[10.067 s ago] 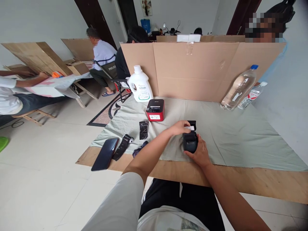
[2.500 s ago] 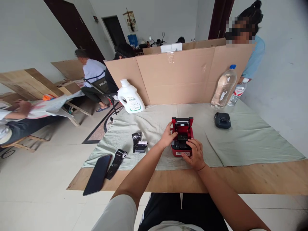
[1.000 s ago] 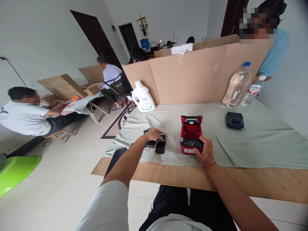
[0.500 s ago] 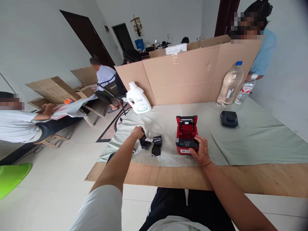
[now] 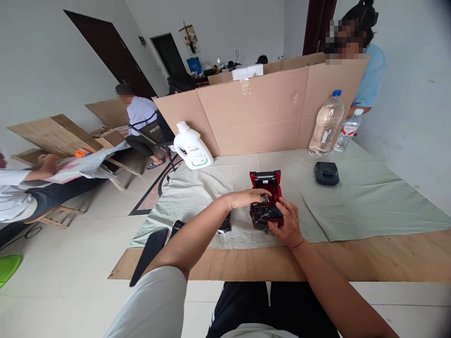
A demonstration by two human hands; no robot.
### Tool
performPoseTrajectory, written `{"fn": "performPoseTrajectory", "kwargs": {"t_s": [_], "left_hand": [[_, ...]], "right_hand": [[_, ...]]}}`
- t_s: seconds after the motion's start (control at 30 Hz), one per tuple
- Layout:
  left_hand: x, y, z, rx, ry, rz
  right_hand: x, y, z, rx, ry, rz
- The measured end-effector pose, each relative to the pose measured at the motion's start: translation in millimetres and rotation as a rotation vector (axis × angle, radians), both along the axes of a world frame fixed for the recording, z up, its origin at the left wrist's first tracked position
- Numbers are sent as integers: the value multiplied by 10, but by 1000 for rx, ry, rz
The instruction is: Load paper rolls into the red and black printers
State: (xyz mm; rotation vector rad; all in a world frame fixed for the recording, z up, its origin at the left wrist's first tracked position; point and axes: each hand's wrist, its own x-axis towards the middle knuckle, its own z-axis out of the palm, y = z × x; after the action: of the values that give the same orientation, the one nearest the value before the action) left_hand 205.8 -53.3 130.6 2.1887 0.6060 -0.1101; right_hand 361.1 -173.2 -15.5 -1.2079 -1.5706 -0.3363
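A small red printer point(image 5: 265, 181) stands on the pale green cloth point(image 5: 352, 202) with its lid up. Over its front, both hands hold a roll wrapped in shiny black foil point(image 5: 262, 213). My left hand point(image 5: 246, 197) grips the roll from above and the left. My right hand point(image 5: 287, 225) holds it from the right and below, partly hiding the printer's front. Another black-wrapped roll point(image 5: 224, 224) lies on the cloth just left of the printer, half hidden by my left forearm.
A black printer point(image 5: 326, 173) sits at the right rear, near two water bottles point(image 5: 326, 123). A white detergent jug point(image 5: 190, 146) stands back left before a cardboard screen point(image 5: 268, 110). A phone point(image 5: 150, 249) and a black roll point(image 5: 176, 227) lie at the table's left edge. People sit around.
My left hand has brought a black-wrapped roll from the cloth on the left over to the open red printer. My right hand has come off the printer's front and onto the roll.
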Motion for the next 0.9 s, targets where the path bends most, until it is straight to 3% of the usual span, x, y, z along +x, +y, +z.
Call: {"fn": "performPoseTrajectory", "kwargs": {"t_s": [0.13, 0.27, 0.37, 0.6, 0.8, 0.9], "left_hand": [[310, 108, -321, 348, 78, 49], [434, 115, -487, 504, 193, 98], [471, 102, -489, 580, 258, 120], [505, 81, -475, 685, 287, 9], [471, 58, -516, 658, 202, 138], [439, 73, -504, 657, 101, 137]], "right_hand": [[8, -31, 10, 12, -60, 8], [12, -46, 12, 6, -65, 54], [13, -50, 18, -10, -59, 66], [24, -55, 1, -59, -68, 54], [16, -47, -1, -39, -66, 52], [14, -46, 2, -41, -68, 55]]}}
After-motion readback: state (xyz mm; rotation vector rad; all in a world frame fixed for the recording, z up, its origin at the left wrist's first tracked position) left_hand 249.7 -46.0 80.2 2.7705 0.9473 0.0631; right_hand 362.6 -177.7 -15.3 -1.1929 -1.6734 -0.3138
